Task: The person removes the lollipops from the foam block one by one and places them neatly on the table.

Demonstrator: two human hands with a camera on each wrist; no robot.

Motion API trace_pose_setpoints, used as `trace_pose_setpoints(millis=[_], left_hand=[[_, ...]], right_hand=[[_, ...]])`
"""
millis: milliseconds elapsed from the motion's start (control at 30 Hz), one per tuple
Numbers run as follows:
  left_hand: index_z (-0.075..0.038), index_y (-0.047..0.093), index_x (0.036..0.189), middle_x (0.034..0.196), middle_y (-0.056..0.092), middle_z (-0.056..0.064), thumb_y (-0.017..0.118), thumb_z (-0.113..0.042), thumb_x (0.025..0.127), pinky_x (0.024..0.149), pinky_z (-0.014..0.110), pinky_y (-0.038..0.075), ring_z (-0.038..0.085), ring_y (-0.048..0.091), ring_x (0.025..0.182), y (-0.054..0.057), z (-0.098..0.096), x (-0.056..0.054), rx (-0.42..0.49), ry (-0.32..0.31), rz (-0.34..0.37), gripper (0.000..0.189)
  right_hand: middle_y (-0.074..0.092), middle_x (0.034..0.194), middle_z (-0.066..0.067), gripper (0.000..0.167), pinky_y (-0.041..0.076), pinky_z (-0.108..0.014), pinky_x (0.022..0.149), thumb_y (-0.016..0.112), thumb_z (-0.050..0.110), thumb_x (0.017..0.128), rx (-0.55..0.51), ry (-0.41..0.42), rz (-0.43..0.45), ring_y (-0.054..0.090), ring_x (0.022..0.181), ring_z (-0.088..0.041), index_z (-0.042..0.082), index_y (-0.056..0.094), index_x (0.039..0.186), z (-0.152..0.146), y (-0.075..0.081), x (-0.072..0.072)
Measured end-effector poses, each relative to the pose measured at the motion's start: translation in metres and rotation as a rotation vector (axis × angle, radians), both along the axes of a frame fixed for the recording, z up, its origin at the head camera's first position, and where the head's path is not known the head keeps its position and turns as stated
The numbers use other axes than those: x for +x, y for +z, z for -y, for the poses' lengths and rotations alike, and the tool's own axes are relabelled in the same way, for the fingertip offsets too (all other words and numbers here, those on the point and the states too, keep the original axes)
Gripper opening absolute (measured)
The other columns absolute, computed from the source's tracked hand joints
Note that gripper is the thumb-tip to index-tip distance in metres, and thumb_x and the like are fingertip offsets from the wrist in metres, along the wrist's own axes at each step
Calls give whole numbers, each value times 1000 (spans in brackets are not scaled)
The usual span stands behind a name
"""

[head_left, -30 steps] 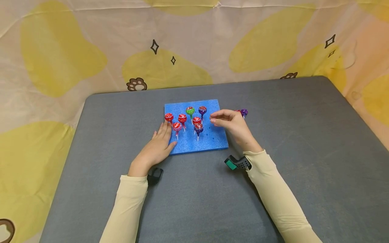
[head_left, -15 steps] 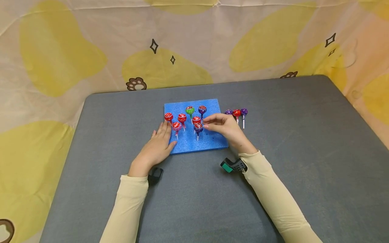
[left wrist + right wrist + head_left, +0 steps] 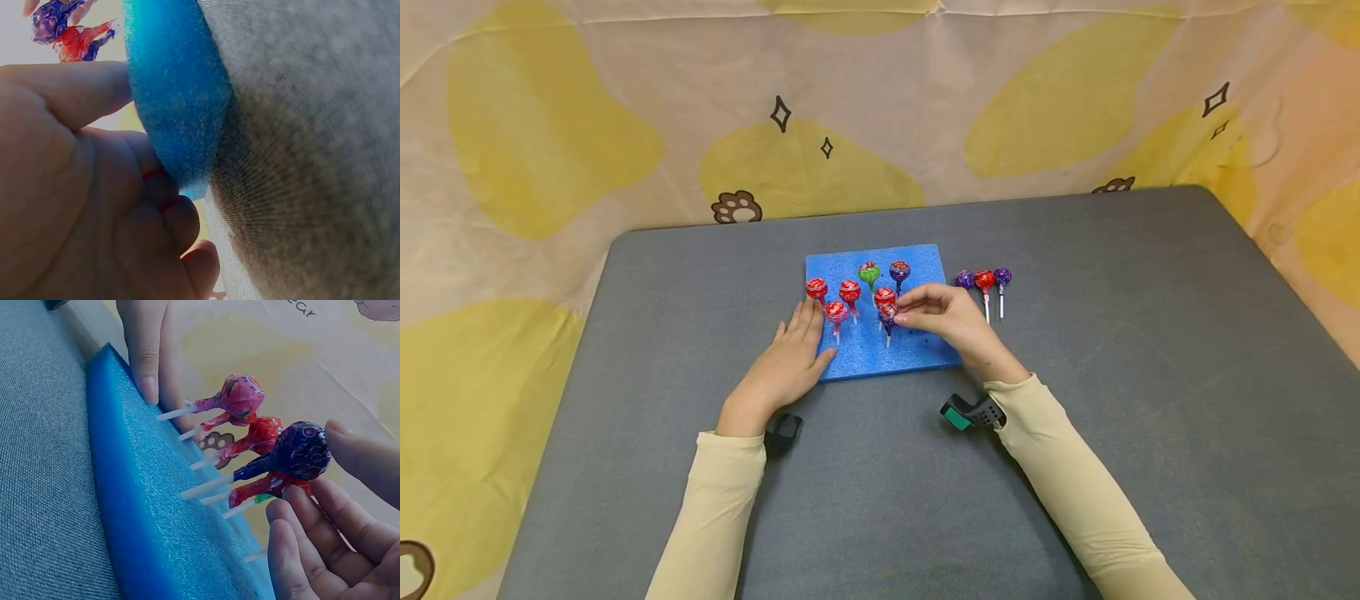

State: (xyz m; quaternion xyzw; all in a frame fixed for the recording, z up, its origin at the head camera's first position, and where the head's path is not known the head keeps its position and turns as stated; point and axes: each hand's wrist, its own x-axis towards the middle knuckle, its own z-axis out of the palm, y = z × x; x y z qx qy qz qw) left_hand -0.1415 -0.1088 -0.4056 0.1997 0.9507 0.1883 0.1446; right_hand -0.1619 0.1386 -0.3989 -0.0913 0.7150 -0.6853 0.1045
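Note:
My left hand (image 3: 784, 367) rests along the left edge of a blue foam board (image 3: 865, 364), fingers stretched out, with the thumb on its front corner. Several wrapped lollipops stand upright in the board by their sticks, among them a pink one (image 3: 837, 312), a green one (image 3: 868, 272) and a red one (image 3: 849, 291). At the front right of these, my right hand (image 3: 958, 325) has thumb and fingers around the candy of a dark blue-purple lollipop (image 3: 303, 450). Its stick is still in the foam. A red lollipop (image 3: 884, 296) stands close behind it, partly covered.
Three loose lollipops lie on the grey table (image 3: 1112, 333) right of the board: a purple one (image 3: 965, 280), a red one (image 3: 985, 281) and another purple one. Small holes show in the foam. A patterned cloth (image 3: 850, 100) hangs behind the table.
My right hand has moved left over the board to the dark blue-purple lollipop, and the loose lollipops behind it have come into view. The left hand has stayed in place.

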Motion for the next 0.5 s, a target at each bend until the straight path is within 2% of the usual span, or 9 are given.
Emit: trace_pose_setpoints(millis=[500], left_hand=[[6,9,148,155,0,20,43,-30,100,112,52,6,34,-1,143,-1,1,0,2,-2,-6,69]], right_hand=[[68,87,-5,22,52,-25,75,70,-4,80,18,19,37,65,81,-13,-6,62,101,4,0,2]])
